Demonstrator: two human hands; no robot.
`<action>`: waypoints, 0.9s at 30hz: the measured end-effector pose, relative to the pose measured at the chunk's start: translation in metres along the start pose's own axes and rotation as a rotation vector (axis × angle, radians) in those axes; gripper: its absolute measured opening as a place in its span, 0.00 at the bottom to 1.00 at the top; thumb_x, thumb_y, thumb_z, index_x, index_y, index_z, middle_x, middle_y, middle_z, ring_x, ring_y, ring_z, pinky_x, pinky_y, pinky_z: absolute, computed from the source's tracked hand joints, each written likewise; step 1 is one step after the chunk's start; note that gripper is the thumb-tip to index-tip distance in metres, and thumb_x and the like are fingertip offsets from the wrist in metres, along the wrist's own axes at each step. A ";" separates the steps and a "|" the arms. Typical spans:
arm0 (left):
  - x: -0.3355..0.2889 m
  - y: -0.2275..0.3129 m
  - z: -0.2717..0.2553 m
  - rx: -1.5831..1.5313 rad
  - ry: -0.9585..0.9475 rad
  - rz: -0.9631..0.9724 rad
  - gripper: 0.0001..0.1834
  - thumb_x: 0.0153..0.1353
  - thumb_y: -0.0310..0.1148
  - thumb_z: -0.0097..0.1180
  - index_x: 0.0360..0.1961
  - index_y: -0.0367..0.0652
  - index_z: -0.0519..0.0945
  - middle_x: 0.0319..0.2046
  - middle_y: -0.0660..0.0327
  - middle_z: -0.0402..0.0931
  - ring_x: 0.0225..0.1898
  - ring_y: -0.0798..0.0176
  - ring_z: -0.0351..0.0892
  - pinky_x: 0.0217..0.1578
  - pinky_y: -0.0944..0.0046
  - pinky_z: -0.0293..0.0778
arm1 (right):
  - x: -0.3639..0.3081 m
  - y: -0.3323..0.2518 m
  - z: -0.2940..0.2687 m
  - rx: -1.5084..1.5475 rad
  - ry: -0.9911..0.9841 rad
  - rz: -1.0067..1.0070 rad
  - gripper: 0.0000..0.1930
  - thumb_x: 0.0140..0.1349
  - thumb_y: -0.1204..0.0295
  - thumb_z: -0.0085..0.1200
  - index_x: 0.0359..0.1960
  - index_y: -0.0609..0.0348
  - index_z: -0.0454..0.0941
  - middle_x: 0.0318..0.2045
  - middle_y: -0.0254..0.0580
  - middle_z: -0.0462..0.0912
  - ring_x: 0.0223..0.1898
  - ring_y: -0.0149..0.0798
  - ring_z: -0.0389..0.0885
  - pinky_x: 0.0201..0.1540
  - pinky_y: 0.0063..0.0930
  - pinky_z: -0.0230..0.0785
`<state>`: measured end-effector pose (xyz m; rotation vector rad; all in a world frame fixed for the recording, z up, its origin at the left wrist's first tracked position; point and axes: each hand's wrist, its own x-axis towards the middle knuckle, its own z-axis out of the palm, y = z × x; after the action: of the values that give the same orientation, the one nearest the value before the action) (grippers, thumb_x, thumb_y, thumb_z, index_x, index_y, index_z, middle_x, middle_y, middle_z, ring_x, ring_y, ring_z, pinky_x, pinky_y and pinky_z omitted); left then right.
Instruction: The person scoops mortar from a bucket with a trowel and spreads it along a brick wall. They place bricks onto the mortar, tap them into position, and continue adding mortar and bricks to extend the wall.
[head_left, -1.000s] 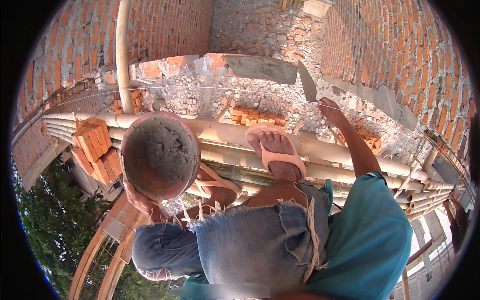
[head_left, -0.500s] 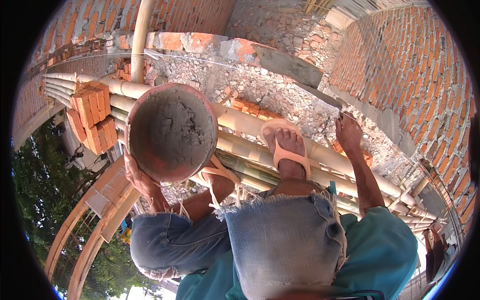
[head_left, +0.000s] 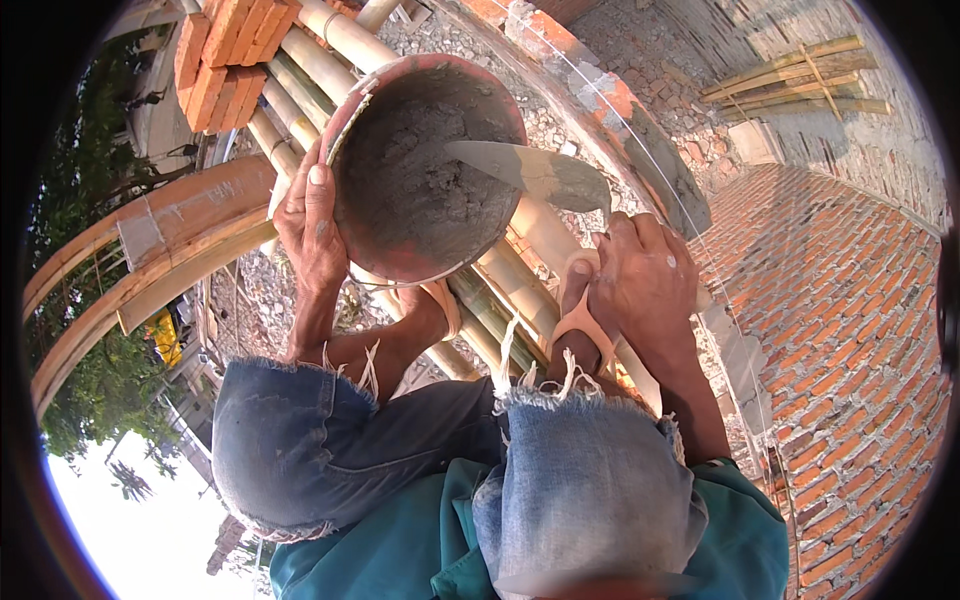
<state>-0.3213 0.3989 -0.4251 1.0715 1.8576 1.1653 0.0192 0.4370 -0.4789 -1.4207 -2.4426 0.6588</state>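
A round reddish bucket (head_left: 425, 265) of wet grey mortar (head_left: 400, 150) stands tilted in front of me above the bamboo poles. My left hand (head_left: 312, 225) is closed on its left rim, thumb along the outside. From the right, my right hand (head_left: 645, 280) grips a trowel (head_left: 540, 172), fingers wrapped round a handle that they hide. The trowel's pointed grey blade reaches over the bucket's right rim, its tip over the mortar.
Bamboo poles (head_left: 535, 235) carry my sandalled feet. Stacked orange bricks (head_left: 225, 60) sit at the upper left. A low, partly mortared brick wall (head_left: 600, 90) curves past on the right, with a string (head_left: 640, 120) along it. A large brick wall (head_left: 840, 340) lies farther right.
My right hand has come from beside the wall on the right to the bucket, bringing the trowel blade over the mortar. The view has turned; my left hand still holds the bucket.
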 end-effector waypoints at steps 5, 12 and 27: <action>-0.002 0.007 0.008 0.058 -0.106 0.143 0.31 0.81 0.48 0.40 0.69 0.31 0.72 0.68 0.49 0.72 0.72 0.54 0.66 0.74 0.52 0.57 | 0.094 -0.043 -0.001 0.118 -0.198 -0.378 0.05 0.59 0.73 0.58 0.31 0.63 0.80 0.29 0.53 0.82 0.38 0.54 0.85 0.44 0.49 0.75; -0.009 -0.001 0.005 0.072 0.022 0.081 0.28 0.79 0.44 0.48 0.68 0.31 0.74 0.52 0.60 0.82 0.53 0.68 0.76 0.60 0.64 0.68 | 0.107 -0.034 -0.002 0.138 -0.483 -0.195 0.10 0.59 0.68 0.57 0.30 0.64 0.80 0.32 0.54 0.83 0.42 0.58 0.82 0.46 0.52 0.71; 0.005 0.005 0.009 -0.162 -0.073 0.082 0.33 0.80 0.47 0.41 0.72 0.27 0.67 0.68 0.48 0.72 0.68 0.54 0.71 0.70 0.54 0.64 | -0.034 0.037 -0.015 0.565 -0.316 0.266 0.14 0.66 0.60 0.60 0.41 0.59 0.87 0.37 0.50 0.87 0.40 0.57 0.85 0.46 0.48 0.76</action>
<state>-0.3139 0.4078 -0.4241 1.0925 1.6474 1.2834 0.0704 0.4268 -0.4833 -1.4814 -2.0173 1.5887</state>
